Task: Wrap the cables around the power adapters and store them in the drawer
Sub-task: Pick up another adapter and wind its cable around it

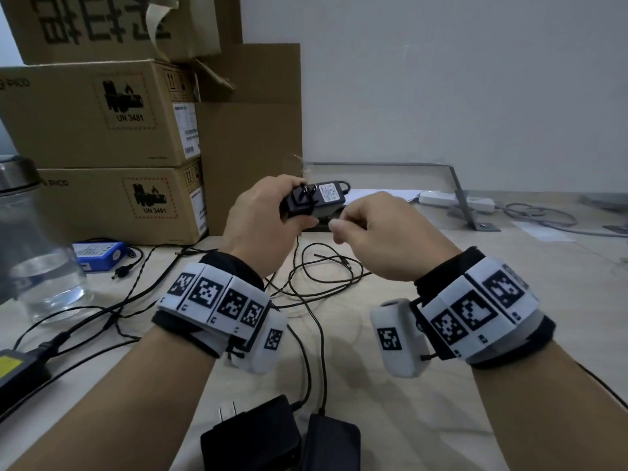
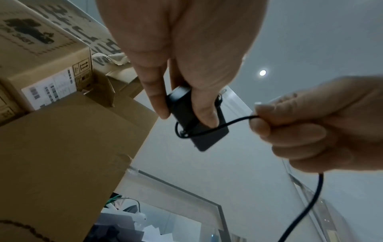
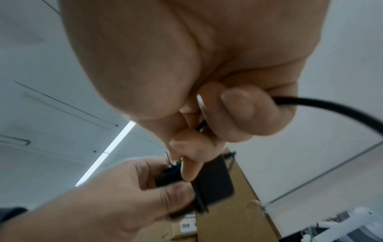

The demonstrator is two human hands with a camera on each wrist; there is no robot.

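Observation:
My left hand [image 1: 268, 219] grips a small black power adapter [image 1: 317, 198] with a white label and metal prongs, held above the desk. In the left wrist view the adapter [image 2: 199, 131] sits between my fingers, with a loop of its thin black cable [image 2: 234, 122] crossing it. My right hand [image 1: 373, 232] pinches that cable just right of the adapter; the right wrist view shows the cable [image 3: 323, 104] running out of my curled fingers. The cable's slack [image 1: 326, 270] lies in loops on the desk. Two more black adapters [image 1: 251, 436] [image 1: 331, 443] rest near the front edge.
Stacked cardboard boxes [image 1: 102, 113] stand at the back left. A glass jar [image 1: 37, 253] and a blue battery pack [image 1: 98, 253] sit at the left, a black brick [image 1: 20, 372] at the far left edge. A clear bin [image 1: 373, 178] and a white power strip [image 1: 455, 200] are behind.

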